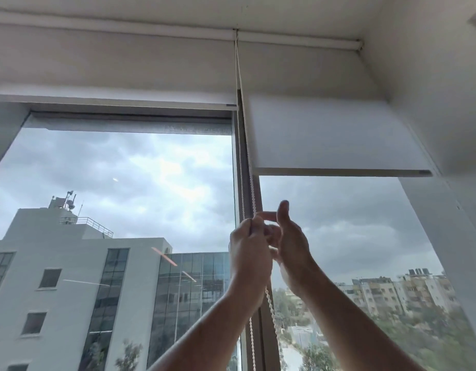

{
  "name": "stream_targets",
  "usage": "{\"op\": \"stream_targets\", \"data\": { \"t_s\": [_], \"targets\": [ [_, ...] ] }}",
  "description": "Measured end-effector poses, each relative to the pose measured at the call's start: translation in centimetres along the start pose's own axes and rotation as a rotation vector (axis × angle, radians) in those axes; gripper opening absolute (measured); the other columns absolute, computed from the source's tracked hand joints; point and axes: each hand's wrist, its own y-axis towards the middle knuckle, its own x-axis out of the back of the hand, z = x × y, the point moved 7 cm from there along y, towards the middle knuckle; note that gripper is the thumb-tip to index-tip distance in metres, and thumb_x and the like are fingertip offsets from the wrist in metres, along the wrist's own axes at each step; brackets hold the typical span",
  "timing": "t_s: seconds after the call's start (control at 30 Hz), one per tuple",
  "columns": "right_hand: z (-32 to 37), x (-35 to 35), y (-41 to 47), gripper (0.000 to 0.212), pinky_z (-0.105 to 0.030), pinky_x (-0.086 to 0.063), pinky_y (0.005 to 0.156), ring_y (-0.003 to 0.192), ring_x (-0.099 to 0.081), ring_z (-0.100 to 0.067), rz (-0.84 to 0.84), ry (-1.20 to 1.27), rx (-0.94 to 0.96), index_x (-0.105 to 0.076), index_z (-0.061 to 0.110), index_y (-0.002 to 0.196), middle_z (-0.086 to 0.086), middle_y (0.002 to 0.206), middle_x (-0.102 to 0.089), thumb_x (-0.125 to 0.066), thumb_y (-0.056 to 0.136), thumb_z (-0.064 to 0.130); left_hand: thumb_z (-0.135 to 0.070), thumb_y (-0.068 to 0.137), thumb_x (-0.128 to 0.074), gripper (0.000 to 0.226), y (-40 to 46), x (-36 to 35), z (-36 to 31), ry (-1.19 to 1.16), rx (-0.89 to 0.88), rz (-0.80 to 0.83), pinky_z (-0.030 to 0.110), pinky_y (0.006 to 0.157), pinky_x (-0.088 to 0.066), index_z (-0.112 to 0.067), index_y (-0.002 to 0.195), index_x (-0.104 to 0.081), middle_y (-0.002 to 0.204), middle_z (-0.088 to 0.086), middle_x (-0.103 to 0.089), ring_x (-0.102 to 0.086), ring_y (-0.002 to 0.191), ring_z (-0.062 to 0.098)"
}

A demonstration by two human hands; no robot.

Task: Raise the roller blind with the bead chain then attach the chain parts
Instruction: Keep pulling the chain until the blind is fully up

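A white bead chain (242,145) hangs from the roller tube at the ceiling down along the window's centre post. The right roller blind (333,135) is partly rolled up, and its bottom bar (344,172) sits well above my hands. My left hand (248,250) is closed around the chain in front of the post. My right hand (291,247) is just beside it, thumb up and fingers reaching in to the chain at the left hand. Below my hands two strands of chain (270,303) hang down.
The left roller blind (119,76) is raised higher, near the window top. The centre window post (261,330) runs down behind my hands. A white wall (451,129) closes the right side. Buildings and cloudy sky show through the glass.
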Motion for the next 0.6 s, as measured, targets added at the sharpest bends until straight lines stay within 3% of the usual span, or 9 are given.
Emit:
{"op": "stream_targets", "data": {
  "t_s": [0.1, 0.17, 0.23, 0.33, 0.47, 0.53, 0.6],
  "targets": [
    [1.5, -0.7, 2.2, 0.045, -0.028, -0.049, 0.056, 0.06, -0.065, -0.013, -0.015, -0.038, -0.029, -0.069, 0.018, 0.087, 0.002, 0.063, -0.066, -0.044, 0.099, 0.053, -0.027, 0.091, -0.047, 0.034, -0.4, 0.9, 0.1, 0.017, -0.071, -0.042, 0.028, 0.05, -0.036, -0.019, 0.067, -0.07, 0.056, 0.0, -0.064, -0.051, 0.053, 0.013],
    [2.1, -1.8, 3.6, 0.042, -0.026, -0.047, 0.051, 0.053, -0.061, -0.013, 0.011, -0.007, -0.089, -0.065, 0.012, 0.088, 0.0, 0.063, -0.064, -0.045, 0.102, 0.046, -0.025, 0.091, -0.048, 0.033, -0.7, 0.9, -0.2, 0.039, -0.108, -0.051, 0.032, 0.056, -0.035, -0.015, 0.066, -0.066, 0.059, 0.003, -0.064, -0.05, 0.058, 0.015],
    [3.0, -3.2, 4.7, 0.041, -0.029, -0.044, 0.049, 0.048, -0.055, -0.013, 0.054, 0.052, -0.147, -0.062, 0.009, 0.094, -0.004, 0.066, -0.059, -0.041, 0.104, 0.042, -0.017, 0.095, -0.047, 0.038, -0.9, 0.8, -0.1, 0.042, -0.104, -0.037, 0.034, 0.051, -0.03, -0.02, 0.061, -0.063, 0.047, -0.01, -0.052, -0.042, 0.053, 0.015],
    [4.0, -4.4, 5.4, 0.036, -0.022, -0.031, 0.037, 0.037, -0.033, -0.008, 0.086, 0.119, -0.198, -0.059, 0.007, 0.098, 0.002, 0.055, -0.04, -0.034, 0.107, 0.032, -0.009, 0.094, -0.047, 0.041, -0.8, 1.2, 0.3, 0.04, -0.074, -0.031, 0.037, 0.051, -0.023, -0.02, 0.056, -0.057, 0.042, -0.011, -0.04, -0.032, 0.051, 0.018],
    [4.4, -4.9, 4.9, 0.034, -0.016, -0.015, 0.034, 0.033, -0.019, -0.008, -0.02, 0.159, -0.141, -0.055, 0.013, 0.08, 0.005, 0.047, -0.028, -0.025, 0.094, 0.001, -0.017, 0.095, -0.048, 0.04, -1.0, 2.0, -0.3, 0.111, -0.171, -0.042, 0.041, 0.053, -0.024, -0.014, 0.055, -0.047, 0.045, -0.008, -0.033, -0.032, 0.052, 0.021],
    [4.5, -5.0, 4.4, 0.038, -0.015, -0.015, 0.037, 0.031, -0.019, -0.009, -0.071, 0.102, -0.053, -0.054, 0.016, 0.072, 0.002, 0.049, -0.029, -0.024, 0.087, -0.003, -0.017, 0.099, -0.047, 0.04, -1.3, 2.4, -0.2, 0.15, -0.243, -0.014, 0.039, 0.05, -0.024, -0.009, 0.06, -0.046, 0.045, -0.009, -0.033, -0.031, 0.048, 0.014],
    [4.3, -4.9, 3.9, 0.039, -0.016, -0.017, 0.039, 0.03, -0.021, -0.01, -0.076, 0.029, 0.013, -0.054, 0.02, 0.067, 0.003, 0.047, -0.03, -0.025, 0.082, -0.003, -0.024, 0.1, -0.045, 0.043, -1.6, 2.9, 0.6, 0.144, -0.243, 0.072, 0.035, 0.048, -0.025, -0.015, 0.059, -0.052, 0.044, -0.01, -0.036, -0.03, 0.043, 0.007]
  ]
}}
